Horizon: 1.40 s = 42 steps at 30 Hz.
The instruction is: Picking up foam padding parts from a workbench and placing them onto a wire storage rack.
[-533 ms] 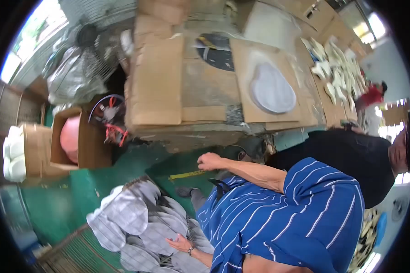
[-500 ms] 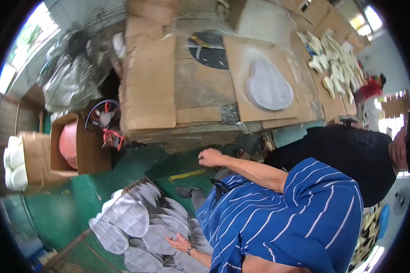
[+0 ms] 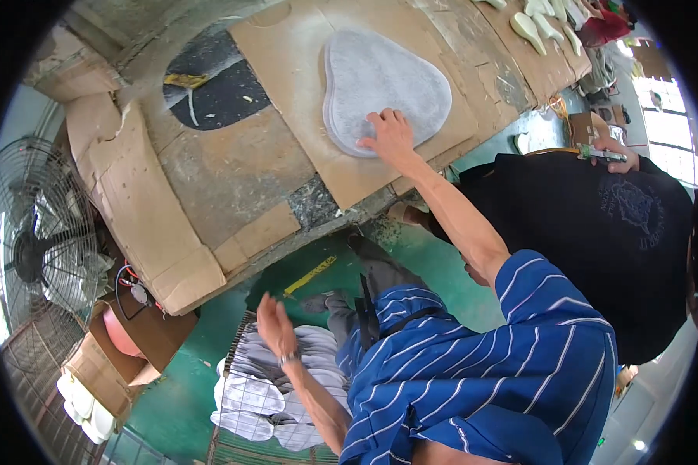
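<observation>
A stack of grey, pear-shaped fabric-like pads lies on a cardboard sheet on the workbench. On the top pad, near its front edge, rests my right hand, fingers and thumb apart, not closed around it. My left hand, slightly blurred by motion, is held in the air below the bench edge with its thumb apart and nothing visible in it. Beneath that hand, a wire-sided crate or rack holds several similar grey-white pads; my forearm hides part of them.
Cardboard sheets cover the workbench; a dark round patch lies left of the stack. A wire-guarded fan and boxes stand left. At right, a person in black holds a tool. Pale shaped pieces lie farther along.
My right hand has reached forward from below the bench edge onto the pad stack. My left hand has lifted from the pads in the crate. The view has shifted closer to the bench.
</observation>
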Tool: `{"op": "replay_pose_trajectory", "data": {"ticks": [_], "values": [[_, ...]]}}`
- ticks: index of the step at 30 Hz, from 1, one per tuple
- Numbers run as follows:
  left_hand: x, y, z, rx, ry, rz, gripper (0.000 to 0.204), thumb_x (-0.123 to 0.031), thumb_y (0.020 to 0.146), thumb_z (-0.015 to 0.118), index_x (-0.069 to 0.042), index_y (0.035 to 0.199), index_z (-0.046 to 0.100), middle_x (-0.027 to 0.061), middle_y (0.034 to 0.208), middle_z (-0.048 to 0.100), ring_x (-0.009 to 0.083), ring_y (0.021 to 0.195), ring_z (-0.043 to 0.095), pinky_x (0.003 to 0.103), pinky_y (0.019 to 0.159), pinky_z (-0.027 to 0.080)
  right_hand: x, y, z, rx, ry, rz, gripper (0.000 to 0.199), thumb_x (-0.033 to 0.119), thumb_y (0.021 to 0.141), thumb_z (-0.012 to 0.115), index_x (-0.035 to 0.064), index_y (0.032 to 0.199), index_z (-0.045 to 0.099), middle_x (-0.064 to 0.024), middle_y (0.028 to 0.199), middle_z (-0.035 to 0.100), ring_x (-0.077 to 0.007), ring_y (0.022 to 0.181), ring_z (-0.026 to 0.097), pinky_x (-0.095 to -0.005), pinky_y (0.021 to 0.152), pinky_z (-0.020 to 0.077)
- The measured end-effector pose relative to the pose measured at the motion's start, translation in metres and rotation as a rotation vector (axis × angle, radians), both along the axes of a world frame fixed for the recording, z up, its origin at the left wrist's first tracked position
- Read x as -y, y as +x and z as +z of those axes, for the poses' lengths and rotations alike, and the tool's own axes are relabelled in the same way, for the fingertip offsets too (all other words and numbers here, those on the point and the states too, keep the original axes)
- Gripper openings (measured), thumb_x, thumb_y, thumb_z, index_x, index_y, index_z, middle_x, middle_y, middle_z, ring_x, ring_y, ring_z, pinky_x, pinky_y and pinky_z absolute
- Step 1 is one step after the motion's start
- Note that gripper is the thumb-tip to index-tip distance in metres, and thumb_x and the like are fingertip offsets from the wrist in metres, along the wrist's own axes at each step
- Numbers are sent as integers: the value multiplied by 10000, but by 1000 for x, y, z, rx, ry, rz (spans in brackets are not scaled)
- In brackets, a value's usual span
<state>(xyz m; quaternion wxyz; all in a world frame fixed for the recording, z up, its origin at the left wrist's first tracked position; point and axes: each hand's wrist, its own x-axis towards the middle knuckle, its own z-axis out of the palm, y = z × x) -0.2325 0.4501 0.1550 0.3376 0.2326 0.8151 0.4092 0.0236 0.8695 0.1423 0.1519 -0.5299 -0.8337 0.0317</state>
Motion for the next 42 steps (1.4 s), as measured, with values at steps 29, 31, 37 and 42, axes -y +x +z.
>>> {"op": "replay_pose_trajectory", "data": {"ticks": [29,31,37,42], "values": [[-357,97,54,31,433,-427,634,-242,791,695,-50,1369,518,168,1349,581,378,1266,522,465,1082,408,-107,-121,367,161,-24,318,377,391,800,672,34,894,748,-145,756,702,-308,695,679,-401,647,514],[-324,91,103,-19,738,-215,755,-295,776,773,-5,1402,468,221,1354,546,388,1259,519,463,1083,407,-66,-149,367,107,-87,449,380,383,799,672,26,903,754,-154,756,703,-308,683,671,-401,646,510],[-220,40,184,-260,847,311,664,-72,770,770,34,1337,442,166,1073,547,324,939,552,432,834,460,86,-246,316,-51,-43,794,436,436,750,650,12,645,647,-197,592,583,-354,570,590,-475,540,421],[-52,-13,166,-389,795,806,451,43,807,497,25,1258,505,290,1024,598,496,934,598,520,810,495,259,-351,272,194,-261,1004,579,516,860,638,-13,627,670,-143,525,574,-268,499,596,-426,515,431]]}}
